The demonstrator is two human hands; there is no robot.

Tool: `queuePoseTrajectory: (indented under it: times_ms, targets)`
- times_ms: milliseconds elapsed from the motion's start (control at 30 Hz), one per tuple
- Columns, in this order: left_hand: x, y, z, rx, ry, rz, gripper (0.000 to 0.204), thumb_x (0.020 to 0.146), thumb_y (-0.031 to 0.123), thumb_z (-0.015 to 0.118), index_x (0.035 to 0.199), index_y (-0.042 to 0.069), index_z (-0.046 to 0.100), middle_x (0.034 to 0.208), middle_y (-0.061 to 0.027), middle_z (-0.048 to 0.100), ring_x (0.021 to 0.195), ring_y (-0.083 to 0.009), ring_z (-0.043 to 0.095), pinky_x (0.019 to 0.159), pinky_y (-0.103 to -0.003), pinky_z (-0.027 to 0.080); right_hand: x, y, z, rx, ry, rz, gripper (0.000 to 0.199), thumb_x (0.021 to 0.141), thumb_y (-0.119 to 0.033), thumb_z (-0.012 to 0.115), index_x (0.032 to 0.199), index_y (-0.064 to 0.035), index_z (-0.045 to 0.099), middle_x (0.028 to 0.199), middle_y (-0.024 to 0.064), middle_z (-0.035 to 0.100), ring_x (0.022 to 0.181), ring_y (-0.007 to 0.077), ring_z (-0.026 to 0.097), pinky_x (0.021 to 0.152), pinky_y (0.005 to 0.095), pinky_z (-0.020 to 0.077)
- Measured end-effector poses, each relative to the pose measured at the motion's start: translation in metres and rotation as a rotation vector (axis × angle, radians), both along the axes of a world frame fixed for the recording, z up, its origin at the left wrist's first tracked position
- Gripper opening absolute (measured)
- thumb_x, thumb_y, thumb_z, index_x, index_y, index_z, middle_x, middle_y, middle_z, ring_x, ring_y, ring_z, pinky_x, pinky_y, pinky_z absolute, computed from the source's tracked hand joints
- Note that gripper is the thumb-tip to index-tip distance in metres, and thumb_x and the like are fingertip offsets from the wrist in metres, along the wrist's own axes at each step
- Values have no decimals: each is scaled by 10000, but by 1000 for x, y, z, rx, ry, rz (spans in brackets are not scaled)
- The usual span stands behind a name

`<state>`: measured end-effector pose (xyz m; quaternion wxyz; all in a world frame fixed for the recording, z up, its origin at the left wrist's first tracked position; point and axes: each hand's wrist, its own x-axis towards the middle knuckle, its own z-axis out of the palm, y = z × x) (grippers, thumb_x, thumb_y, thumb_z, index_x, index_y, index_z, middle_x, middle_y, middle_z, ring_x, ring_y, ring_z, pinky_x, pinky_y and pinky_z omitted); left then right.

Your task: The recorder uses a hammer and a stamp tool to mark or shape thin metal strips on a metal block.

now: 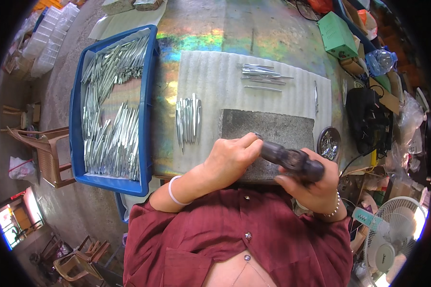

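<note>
Hammer (292, 162) (dark, worn) is gripped by the right hand (311, 191) above the grey stone block (268, 129) at the table's near edge; its head is pinched by the left hand (232, 158).

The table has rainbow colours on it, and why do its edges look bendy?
Head view: light glares off the shiny table in rainbow bands; the fisheye lens curves the blue tray and darkens the corners; the window at lower left is washed out white.
</note>
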<state>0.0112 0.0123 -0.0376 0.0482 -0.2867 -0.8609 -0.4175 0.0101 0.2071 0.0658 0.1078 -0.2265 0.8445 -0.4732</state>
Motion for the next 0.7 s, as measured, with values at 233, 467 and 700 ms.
queuePoseTrajectory:
  times_ms: [233, 467, 700]
  targets:
    - [-8, -3, -1, -116, 60, -136, 173, 725, 112, 611, 833, 93, 477, 781, -64, 502, 667, -231, 615, 485, -331, 500, -20, -18, -20, 13, 336, 212, 296, 628, -1, 708, 893, -53, 586, 743, 59, 575, 617, 216, 598, 491, 305, 442]
    - [-11, -3, -1, -73, 133, -142, 192, 724, 120, 620, 811, 82, 453, 756, -60, 475, 654, -217, 603, 482, -320, 498, -22, -16, -21, 38, 321, 268, 283, 637, -4, 704, 883, -66, 578, 754, 53, 567, 621, 217, 593, 487, 299, 435]
    - [-9, -7, -3, -28, 141, -136, 191, 714, 89, 597, 890, 107, 523, 771, -47, 507, 654, -214, 612, 492, -315, 499, -18, -18, -7, -58, 144, 157, 337, 726, -1, 705, 1027, -34, 556, 854, 92, 631, 692, 188, 643, 602, 283, 517]
